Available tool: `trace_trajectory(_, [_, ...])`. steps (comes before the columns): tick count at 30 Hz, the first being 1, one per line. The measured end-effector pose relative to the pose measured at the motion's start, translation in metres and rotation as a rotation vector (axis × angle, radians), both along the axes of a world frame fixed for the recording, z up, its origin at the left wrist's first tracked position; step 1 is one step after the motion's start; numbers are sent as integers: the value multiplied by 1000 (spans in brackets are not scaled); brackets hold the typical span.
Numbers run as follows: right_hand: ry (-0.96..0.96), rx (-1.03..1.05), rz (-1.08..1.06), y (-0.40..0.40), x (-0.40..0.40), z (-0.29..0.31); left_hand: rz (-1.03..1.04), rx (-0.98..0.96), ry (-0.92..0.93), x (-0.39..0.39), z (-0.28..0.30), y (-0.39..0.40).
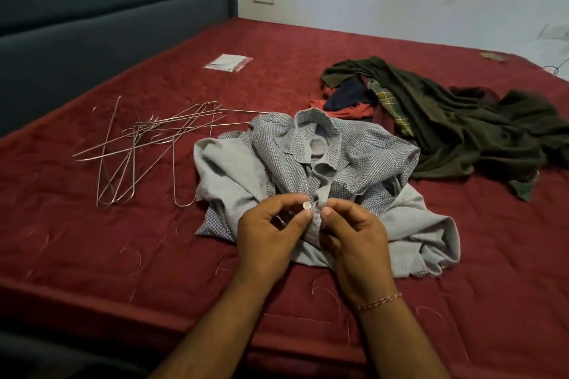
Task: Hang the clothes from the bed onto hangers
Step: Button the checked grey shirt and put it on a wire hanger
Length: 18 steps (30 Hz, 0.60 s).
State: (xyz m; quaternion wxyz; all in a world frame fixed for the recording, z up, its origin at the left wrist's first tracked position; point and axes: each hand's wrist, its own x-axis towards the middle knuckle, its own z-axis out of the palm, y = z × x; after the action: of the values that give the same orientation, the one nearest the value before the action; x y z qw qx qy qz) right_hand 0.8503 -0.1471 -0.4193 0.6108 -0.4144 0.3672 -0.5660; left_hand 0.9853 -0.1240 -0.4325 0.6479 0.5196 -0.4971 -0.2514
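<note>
On bed, 6 o'clock: grey shirt (pixel 311 163); left hand (pixel 271 234) pinches button (pixel 306 205); right hand (pixel 354 237) pinches placket
Hangers (pixel 147 144): 9 o'clock; loose pile

- The hangers (pixel 144 144) lie tangled near the bed's (pixel 92 249) headboard side; their count cannot be told, and one's far end is hidden under the grey shirt (pixel 308 163).
- The left hand (pixel 271 231) and right hand (pixel 354 237) cover the shirt's lower placket.
- The clothes pile (pixel 446 120) overlaps itself, so the separate garments cannot be told apart.
- The packet (pixel 228 62) toward the far edge is too small to read.
- The bed's right edge is cut off.
</note>
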Motion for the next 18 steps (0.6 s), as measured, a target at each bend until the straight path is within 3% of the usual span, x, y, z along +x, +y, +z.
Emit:
trace_trajectory(3, [0, -4, 31, 1, 1, 2, 39, -53, -95, 1, -1, 0])
trace_trajectory(12, [39, -19, 60, 1, -1, -1, -35, -63, -129, 0, -2, 0])
trace_trajectory(18, [85, -56, 81, -1, -2, -3, -61, -11, -18, 1, -2, -1])
